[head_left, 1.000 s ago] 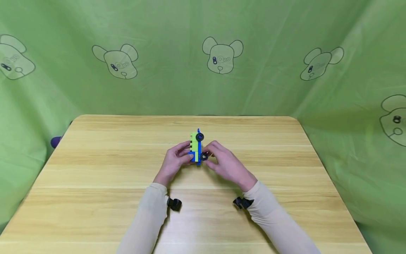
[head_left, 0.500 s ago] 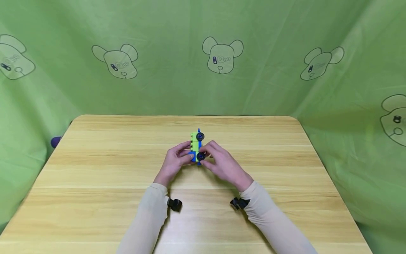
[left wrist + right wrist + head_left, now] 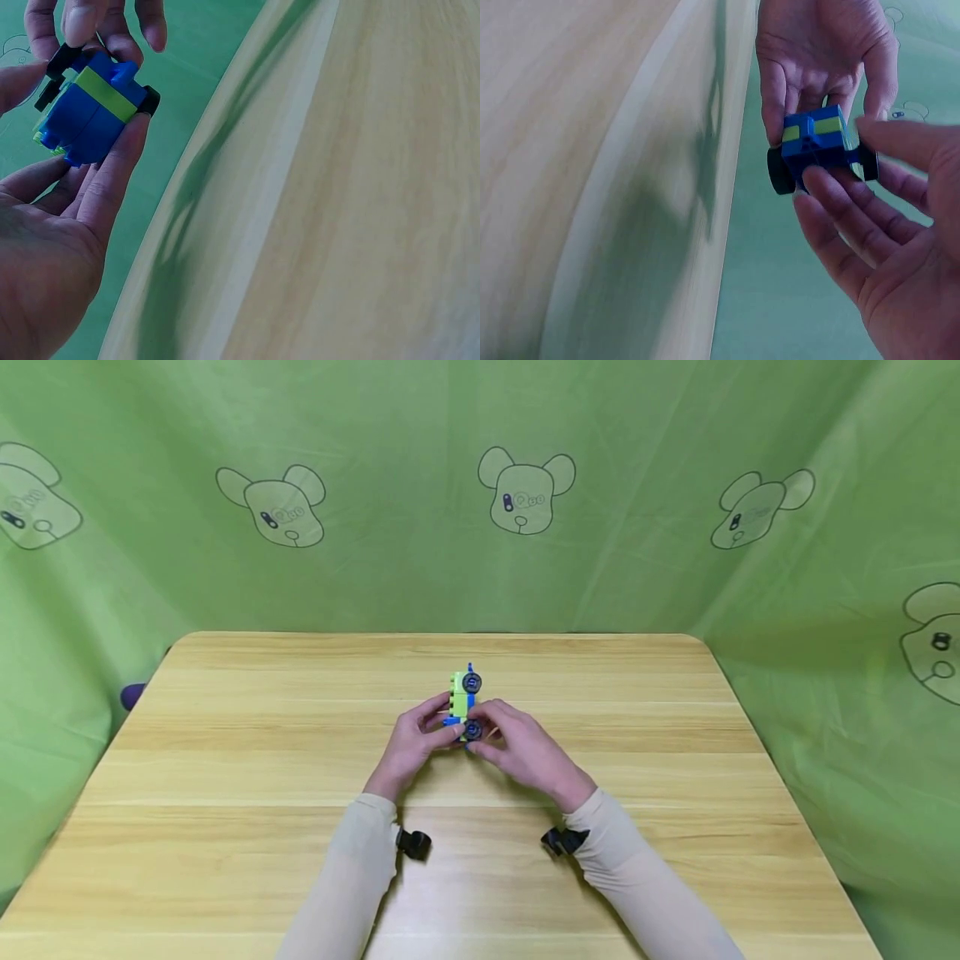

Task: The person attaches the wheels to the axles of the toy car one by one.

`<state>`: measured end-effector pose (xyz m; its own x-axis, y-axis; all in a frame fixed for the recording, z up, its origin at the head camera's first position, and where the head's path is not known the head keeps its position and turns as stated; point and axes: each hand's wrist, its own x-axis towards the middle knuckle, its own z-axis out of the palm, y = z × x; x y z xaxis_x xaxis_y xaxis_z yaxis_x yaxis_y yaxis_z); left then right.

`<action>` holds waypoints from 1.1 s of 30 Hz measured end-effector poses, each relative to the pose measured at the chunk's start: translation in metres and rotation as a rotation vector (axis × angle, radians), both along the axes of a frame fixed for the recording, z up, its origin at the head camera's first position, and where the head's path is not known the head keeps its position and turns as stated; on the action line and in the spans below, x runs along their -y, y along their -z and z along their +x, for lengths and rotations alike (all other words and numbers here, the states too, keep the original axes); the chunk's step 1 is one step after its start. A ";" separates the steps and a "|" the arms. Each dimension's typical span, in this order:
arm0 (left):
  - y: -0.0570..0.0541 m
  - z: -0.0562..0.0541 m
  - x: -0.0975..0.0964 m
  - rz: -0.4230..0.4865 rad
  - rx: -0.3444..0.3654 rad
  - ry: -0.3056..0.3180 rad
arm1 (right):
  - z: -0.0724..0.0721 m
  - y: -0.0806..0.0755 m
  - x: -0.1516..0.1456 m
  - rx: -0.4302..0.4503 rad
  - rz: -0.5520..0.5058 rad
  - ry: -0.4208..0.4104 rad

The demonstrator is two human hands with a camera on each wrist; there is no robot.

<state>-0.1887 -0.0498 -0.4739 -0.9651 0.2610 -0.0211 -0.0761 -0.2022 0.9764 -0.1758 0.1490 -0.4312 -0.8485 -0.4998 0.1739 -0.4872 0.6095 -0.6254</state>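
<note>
A toy car of lime-green and blue building bricks (image 3: 460, 703) is held up over the table on its side, studs to the left and wheels to the right in the head view. My left hand (image 3: 412, 737) grips its studded side, thumb near the close end. The fingers of my right hand (image 3: 528, 752) close round the nearer black wheel (image 3: 473, 729), which sits against the blue base. Another black wheel (image 3: 472, 682) shows at the far end. In the left wrist view the car's blue end (image 3: 86, 124) with a green band faces me; the right wrist view shows black wheels (image 3: 781, 171) on both sides.
The wooden table (image 3: 225, 760) spreads out around both hands. Behind it and at its sides hangs a green curtain (image 3: 405, 568) with printed bear heads. A purple object (image 3: 132, 696) peeks out past the table's left edge. Black wrist cameras (image 3: 414, 844) hang from the sleeves.
The right hand moved left, carrying the nearer wheel from just beside the blue base to up against it. The left thumb shifted slightly toward that wheel; the left hand otherwise stayed put.
</note>
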 end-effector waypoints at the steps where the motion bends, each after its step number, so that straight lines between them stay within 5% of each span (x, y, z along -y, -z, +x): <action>1: 0.000 0.000 0.000 0.003 0.001 -0.002 | 0.000 0.000 0.000 0.008 -0.006 0.006; 17: 0.001 -0.003 0.002 0.016 0.029 0.007 | -0.005 0.005 0.000 0.178 -0.164 0.117; 24: 0.000 -0.004 0.002 -0.006 0.030 0.002 | -0.005 0.006 0.002 0.326 -0.302 0.119; 33: 0.000 -0.003 0.003 -0.048 -0.003 0.014 | -0.006 0.008 0.004 0.414 -0.419 0.108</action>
<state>-0.1917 -0.0530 -0.4741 -0.9615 0.2731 -0.0315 -0.0760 -0.1539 0.9852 -0.1817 0.1451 -0.4390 -0.9299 -0.3674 -0.0184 -0.1006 0.3022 -0.9479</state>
